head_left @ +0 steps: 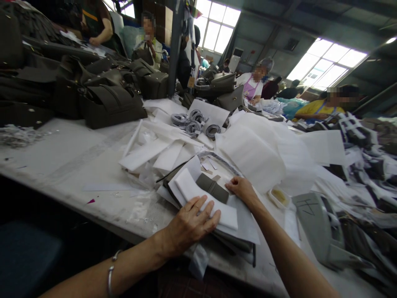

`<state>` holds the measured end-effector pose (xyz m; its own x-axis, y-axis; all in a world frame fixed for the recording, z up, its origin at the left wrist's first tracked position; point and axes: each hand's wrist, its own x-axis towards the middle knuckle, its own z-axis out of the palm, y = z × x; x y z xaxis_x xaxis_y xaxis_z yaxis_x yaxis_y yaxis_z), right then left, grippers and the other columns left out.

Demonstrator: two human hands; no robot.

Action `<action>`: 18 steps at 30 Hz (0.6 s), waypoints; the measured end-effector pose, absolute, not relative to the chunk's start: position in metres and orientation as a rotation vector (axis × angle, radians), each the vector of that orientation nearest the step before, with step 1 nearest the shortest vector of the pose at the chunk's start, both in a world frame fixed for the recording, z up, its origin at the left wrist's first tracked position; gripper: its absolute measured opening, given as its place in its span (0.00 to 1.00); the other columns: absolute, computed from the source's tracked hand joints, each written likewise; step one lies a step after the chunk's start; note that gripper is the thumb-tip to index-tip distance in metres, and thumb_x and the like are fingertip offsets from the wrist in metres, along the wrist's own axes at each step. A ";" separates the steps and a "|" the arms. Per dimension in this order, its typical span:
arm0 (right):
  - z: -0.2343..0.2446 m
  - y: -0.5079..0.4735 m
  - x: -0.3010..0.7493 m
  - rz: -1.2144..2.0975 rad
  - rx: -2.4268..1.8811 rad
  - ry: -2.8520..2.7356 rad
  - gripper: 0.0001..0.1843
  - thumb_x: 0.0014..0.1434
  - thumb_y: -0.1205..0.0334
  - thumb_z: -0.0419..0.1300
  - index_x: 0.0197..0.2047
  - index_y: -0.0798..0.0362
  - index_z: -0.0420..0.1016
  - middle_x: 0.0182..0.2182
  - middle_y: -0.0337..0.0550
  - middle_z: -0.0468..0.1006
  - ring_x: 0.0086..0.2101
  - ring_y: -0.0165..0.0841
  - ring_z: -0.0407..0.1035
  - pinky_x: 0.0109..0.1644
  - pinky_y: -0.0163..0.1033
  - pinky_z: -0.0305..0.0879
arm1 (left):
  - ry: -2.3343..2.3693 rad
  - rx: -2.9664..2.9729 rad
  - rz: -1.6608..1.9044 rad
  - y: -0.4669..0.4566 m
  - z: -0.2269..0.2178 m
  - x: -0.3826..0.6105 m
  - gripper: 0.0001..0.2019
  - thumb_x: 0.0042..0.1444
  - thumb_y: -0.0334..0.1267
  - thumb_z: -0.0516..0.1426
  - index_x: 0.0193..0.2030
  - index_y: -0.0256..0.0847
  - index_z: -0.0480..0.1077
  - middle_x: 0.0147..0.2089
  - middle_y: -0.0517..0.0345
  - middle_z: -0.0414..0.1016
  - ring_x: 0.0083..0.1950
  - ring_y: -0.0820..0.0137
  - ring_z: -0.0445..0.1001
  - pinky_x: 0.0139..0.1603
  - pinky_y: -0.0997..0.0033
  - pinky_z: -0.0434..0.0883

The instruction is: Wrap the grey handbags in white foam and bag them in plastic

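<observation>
A dark grey-green handbag (pixel 248 245) lies at the table's front edge, with white paper and a folded white foam sheet (pixel 228 215) over it. My left hand (pixel 195 219) rests on the foam, its fingers stretched out and slightly apart. A grey-green flap (pixel 212 187) shows just beyond the foam. At the flap's right end is my right hand (pixel 243 189), fingers curled and thumb against them. What they pinch, if anything, is hidden. Behind the bag arches its handle (pixel 221 158), which looks wrapped in a clear cover.
White sheets (pixel 254 145) pile up behind the bag, near several coiled grey straps (pixel 194 128). Dark handbags (pixel 111 105) crowd the back left. A small tray (pixel 279 198) and a grey tape dispenser-like object (pixel 316 223) stand at right. Co-workers (pixel 252 87) sit farther back.
</observation>
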<state>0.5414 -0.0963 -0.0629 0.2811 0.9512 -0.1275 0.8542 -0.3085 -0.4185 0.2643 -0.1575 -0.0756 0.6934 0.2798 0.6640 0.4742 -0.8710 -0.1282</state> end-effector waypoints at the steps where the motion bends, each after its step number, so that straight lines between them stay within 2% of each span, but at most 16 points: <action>1: -0.062 -0.098 0.541 0.520 -2.256 -1.653 0.11 0.52 0.51 0.60 0.28 0.50 0.73 0.24 0.37 0.76 0.28 0.33 0.70 0.32 0.36 0.58 | -0.603 -2.622 -0.943 -0.158 -0.076 0.264 0.16 0.68 0.35 0.51 0.60 0.43 0.67 0.58 0.50 0.72 0.61 0.58 0.70 0.60 0.56 0.69; 5: -0.055 -0.105 0.539 0.492 -2.148 -1.598 0.12 0.54 0.49 0.56 0.30 0.50 0.70 0.25 0.37 0.76 0.29 0.34 0.70 0.36 0.38 0.60 | -0.616 -2.614 -0.944 -0.159 -0.077 0.264 0.18 0.68 0.37 0.52 0.62 0.48 0.66 0.57 0.52 0.73 0.60 0.57 0.71 0.59 0.57 0.70; 9: -0.045 -0.111 0.538 0.534 -2.032 -1.549 0.13 0.54 0.48 0.56 0.30 0.48 0.66 0.24 0.36 0.76 0.28 0.35 0.72 0.36 0.39 0.62 | -0.640 -2.572 -0.886 -0.158 -0.079 0.274 0.18 0.67 0.37 0.52 0.63 0.47 0.64 0.58 0.49 0.72 0.61 0.58 0.71 0.59 0.55 0.69; 15: -0.027 -0.117 0.537 0.548 -1.819 -1.518 0.16 0.52 0.46 0.61 0.29 0.48 0.63 0.23 0.34 0.73 0.27 0.33 0.70 0.33 0.37 0.62 | -0.669 -2.533 -0.848 -0.154 -0.079 0.293 0.19 0.67 0.36 0.52 0.64 0.46 0.63 0.58 0.49 0.72 0.59 0.57 0.72 0.57 0.55 0.69; 18: -0.017 -0.124 0.535 0.520 -1.729 -1.521 0.17 0.50 0.47 0.63 0.30 0.49 0.64 0.26 0.36 0.73 0.29 0.33 0.70 0.36 0.38 0.64 | -0.680 -2.533 -0.802 -0.151 -0.080 0.297 0.19 0.68 0.36 0.52 0.65 0.46 0.62 0.59 0.48 0.71 0.60 0.57 0.71 0.58 0.54 0.68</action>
